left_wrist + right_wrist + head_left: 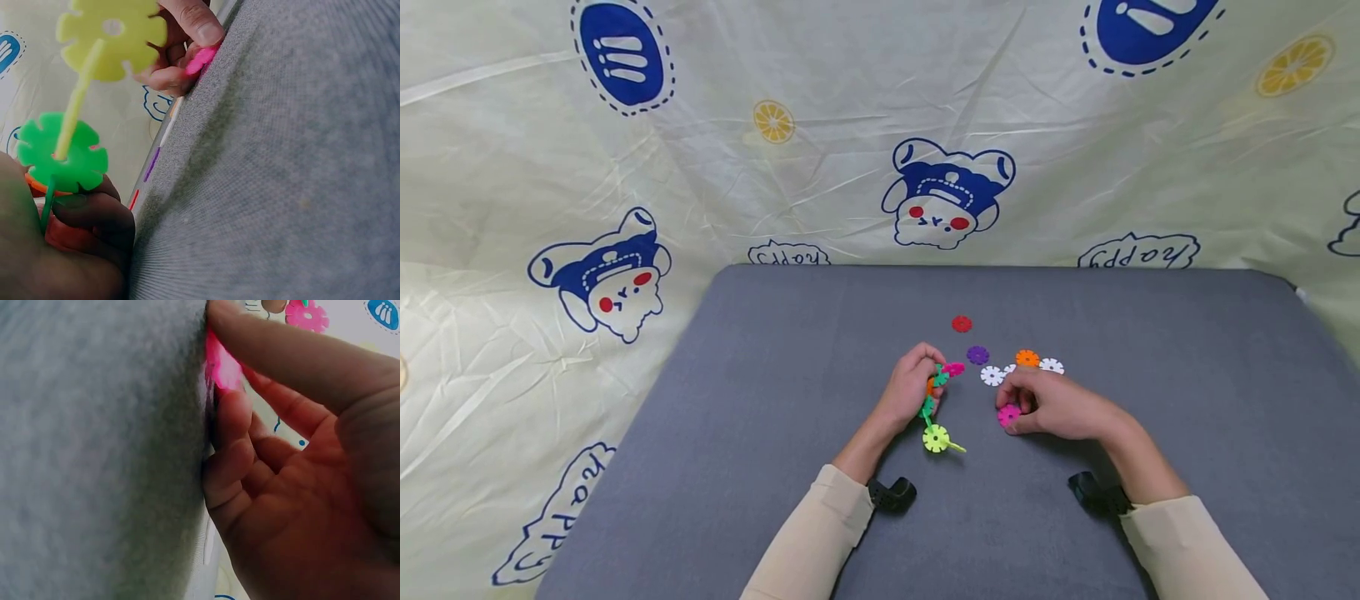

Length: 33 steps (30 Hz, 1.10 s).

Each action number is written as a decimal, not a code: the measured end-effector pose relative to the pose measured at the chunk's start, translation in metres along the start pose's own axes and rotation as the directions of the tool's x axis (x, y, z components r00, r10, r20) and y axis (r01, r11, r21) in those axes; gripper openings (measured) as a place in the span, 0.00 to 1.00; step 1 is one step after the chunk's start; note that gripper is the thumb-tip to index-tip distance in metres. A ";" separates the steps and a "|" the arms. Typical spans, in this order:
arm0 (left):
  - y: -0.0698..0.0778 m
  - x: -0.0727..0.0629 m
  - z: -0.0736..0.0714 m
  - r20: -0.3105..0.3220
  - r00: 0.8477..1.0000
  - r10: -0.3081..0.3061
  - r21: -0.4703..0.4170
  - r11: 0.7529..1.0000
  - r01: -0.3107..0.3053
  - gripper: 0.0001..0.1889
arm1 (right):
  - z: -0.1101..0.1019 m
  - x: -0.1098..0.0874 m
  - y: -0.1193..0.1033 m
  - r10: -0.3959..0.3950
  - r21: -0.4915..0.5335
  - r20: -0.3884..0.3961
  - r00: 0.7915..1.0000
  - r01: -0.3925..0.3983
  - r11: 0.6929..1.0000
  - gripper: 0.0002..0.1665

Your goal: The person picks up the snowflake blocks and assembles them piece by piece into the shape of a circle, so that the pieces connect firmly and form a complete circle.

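Note:
My left hand (912, 392) grips a chain of notched plastic discs slotted into each other. In the head view a pink disc (954, 369) is at the chain's far end, with green and orange ones beside the fingers. A yellow-green disc (936, 438) and another seen edge-on form its near end. The left wrist view shows a green disc (62, 152) close to the thumb, partly hidden by the hand. My right hand (1060, 404) pinches a loose pink disc (1009, 415) between thumb and fingers, low at the tabletop. In the right wrist view this pink disc (224, 362) stands tilted against the cloth.
Loose discs lie on the grey table (760, 433) beyond the hands: a red one (962, 324), a purple one (977, 355), an orange one (1027, 358) and white ones (992, 376), one partly behind the right hand. A printed curtain (835, 192) hangs behind the table's far edge.

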<state>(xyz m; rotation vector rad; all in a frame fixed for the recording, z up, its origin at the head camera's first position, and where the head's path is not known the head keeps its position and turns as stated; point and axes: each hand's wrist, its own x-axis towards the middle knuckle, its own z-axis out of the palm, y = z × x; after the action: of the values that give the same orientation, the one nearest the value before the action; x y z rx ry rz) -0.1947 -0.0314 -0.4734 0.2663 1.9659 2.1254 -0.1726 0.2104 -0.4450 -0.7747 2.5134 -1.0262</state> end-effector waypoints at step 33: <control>0.001 -0.002 -0.002 0.082 0.995 0.050 0.271 0.960 -0.071 0.18 | 0.021 0.019 -0.015 0.211 0.606 -0.326 0.922 0.032 0.795 0.21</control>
<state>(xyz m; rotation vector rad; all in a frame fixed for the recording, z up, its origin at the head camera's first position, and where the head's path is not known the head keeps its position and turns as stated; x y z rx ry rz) -0.1932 -0.0336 -0.4728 0.4520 2.2314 1.8439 -0.1722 0.1785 -0.4506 -0.2682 2.2280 -1.9587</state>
